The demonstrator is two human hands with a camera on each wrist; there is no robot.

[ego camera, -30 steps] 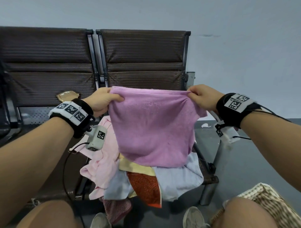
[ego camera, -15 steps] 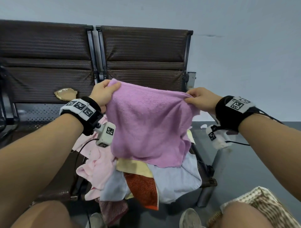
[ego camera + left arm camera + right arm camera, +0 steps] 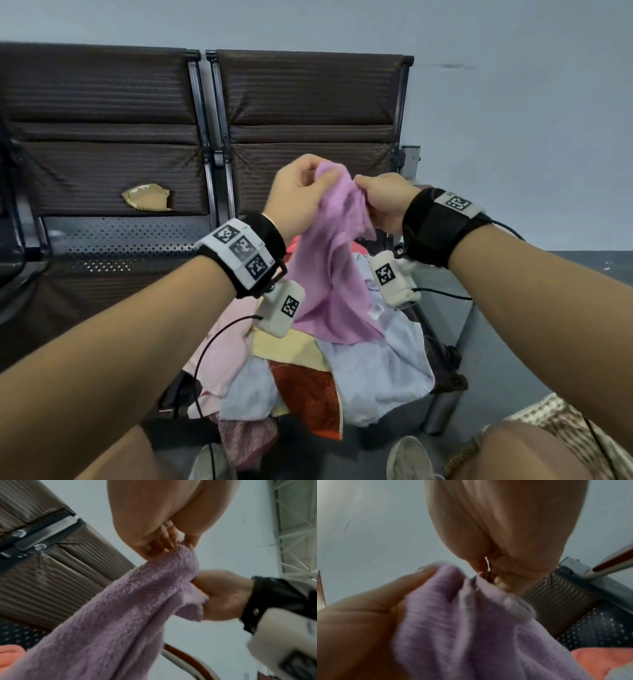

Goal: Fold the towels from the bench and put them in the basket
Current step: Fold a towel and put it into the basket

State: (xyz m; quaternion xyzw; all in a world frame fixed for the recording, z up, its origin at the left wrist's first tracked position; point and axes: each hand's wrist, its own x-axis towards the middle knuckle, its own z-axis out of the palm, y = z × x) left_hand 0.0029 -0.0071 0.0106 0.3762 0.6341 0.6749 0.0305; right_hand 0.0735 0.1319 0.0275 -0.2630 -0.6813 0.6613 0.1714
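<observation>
A purple towel (image 3: 329,274) hangs doubled over the bench, its two upper corners brought together. My left hand (image 3: 317,183) pinches one corner and my right hand (image 3: 364,192) pinches the other; the hands nearly touch. In the left wrist view my left hand (image 3: 180,543) pinches the towel's (image 3: 128,615) top edge, with my right hand (image 3: 223,595) just beyond. The right wrist view shows my right hand (image 3: 488,574) on the towel (image 3: 462,628). Below lies a pile of towels (image 3: 376,370) in blue, yellow, red and pink. The checked basket (image 3: 561,431) sits at the bottom right, partly hidden by my knee.
The brown padded bench (image 3: 308,96) stands against a grey wall, with a torn patch (image 3: 147,197) on the left backrest. The left seat (image 3: 120,246) is perforated metal. My knees and shoes (image 3: 407,459) are at the bottom edge, close to the pile.
The towel was held spread wide between my hands. Both hands have moved inward and slightly up, bringing the two top corners together, so the towel now hangs folded in half.
</observation>
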